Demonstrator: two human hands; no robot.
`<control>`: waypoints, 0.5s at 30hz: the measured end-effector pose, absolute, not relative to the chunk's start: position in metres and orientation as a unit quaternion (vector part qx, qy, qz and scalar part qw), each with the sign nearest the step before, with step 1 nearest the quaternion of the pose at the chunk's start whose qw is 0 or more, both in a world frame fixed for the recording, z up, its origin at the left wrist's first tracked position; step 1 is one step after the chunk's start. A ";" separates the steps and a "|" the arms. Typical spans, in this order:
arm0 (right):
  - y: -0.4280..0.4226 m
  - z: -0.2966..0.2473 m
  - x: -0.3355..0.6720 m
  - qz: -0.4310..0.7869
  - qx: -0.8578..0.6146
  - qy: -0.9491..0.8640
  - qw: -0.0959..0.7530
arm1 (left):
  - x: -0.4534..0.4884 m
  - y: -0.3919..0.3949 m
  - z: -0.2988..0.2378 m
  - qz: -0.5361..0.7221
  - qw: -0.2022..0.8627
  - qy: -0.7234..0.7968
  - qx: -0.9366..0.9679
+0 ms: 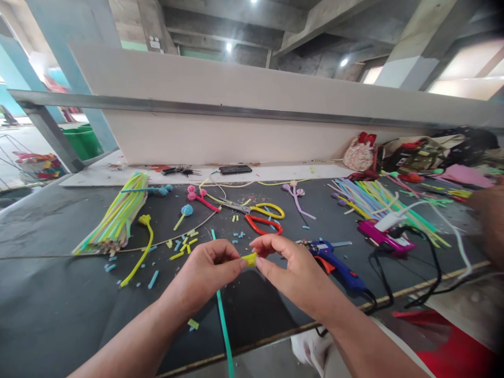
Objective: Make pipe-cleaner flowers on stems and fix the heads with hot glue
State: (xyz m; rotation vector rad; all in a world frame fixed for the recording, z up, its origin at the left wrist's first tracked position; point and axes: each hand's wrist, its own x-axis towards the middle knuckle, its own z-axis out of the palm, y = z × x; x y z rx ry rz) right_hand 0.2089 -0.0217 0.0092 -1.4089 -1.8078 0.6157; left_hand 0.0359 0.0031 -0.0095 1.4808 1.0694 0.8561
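Note:
My left hand [207,270] and my right hand [291,268] meet over the dark table, each pinching one end of a short yellow straw piece [249,259] between thumb and fingers. A long teal straw [223,320] lies on the table under my left hand and runs toward the front edge. Scissors [262,216] with one yellow and one red handle lie just beyond my hands. A blue glue gun [334,262] rests right of my right hand.
A bundle of green and yellow straws [116,215] lies at the left, another spread of coloured straws [378,202] at the right. Small cut bits [183,244] litter the black table [51,299]. A pink device [384,237] with cables, a phone [235,169], and another person's arm [490,220] at the far right.

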 end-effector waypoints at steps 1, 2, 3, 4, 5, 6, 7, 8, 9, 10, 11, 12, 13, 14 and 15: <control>-0.021 0.009 0.209 0.249 -0.548 -0.705 0.376 | 0.036 0.003 -0.010 0.360 0.533 0.447 0.622; -0.021 0.009 0.208 0.255 -0.546 -0.704 0.377 | 0.036 0.003 -0.010 0.362 0.532 0.447 0.621; -0.021 0.008 0.208 0.259 -0.544 -0.703 0.377 | 0.036 0.004 -0.011 0.362 0.533 0.446 0.621; -0.020 0.008 0.208 0.261 -0.543 -0.703 0.378 | 0.036 0.004 -0.012 0.363 0.534 0.446 0.620; -0.020 0.009 0.208 0.263 -0.542 -0.703 0.378 | 0.036 0.004 -0.012 0.363 0.534 0.447 0.619; -0.020 0.009 0.207 0.264 -0.542 -0.703 0.378 | 0.037 0.004 -0.013 0.364 0.534 0.446 0.619; -0.019 0.009 0.207 0.266 -0.542 -0.703 0.378 | 0.037 0.004 -0.013 0.364 0.534 0.446 0.619; -0.019 0.009 0.206 0.267 -0.541 -0.702 0.378 | 0.037 0.004 -0.013 0.364 0.533 0.446 0.620; -0.019 0.009 0.206 0.267 -0.542 -0.702 0.378 | 0.037 0.004 -0.013 0.364 0.532 0.447 0.620; -0.019 0.009 0.205 0.267 -0.543 -0.701 0.377 | 0.037 0.004 -0.013 0.363 0.532 0.448 0.620; -0.019 0.009 0.205 0.267 -0.544 -0.701 0.377 | 0.037 0.003 -0.013 0.361 0.533 0.448 0.620; -0.019 0.009 0.204 0.265 -0.544 -0.700 0.378 | 0.036 0.003 -0.013 0.360 0.535 0.447 0.620; -0.018 0.008 0.204 0.263 -0.544 -0.701 0.379 | 0.036 0.003 -0.013 0.359 0.537 0.445 0.620; -0.018 0.008 0.203 0.262 -0.544 -0.701 0.380 | 0.036 0.002 -0.012 0.358 0.539 0.443 0.620; -0.018 0.008 0.203 0.261 -0.543 -0.702 0.380 | 0.036 0.002 -0.012 0.357 0.541 0.442 0.620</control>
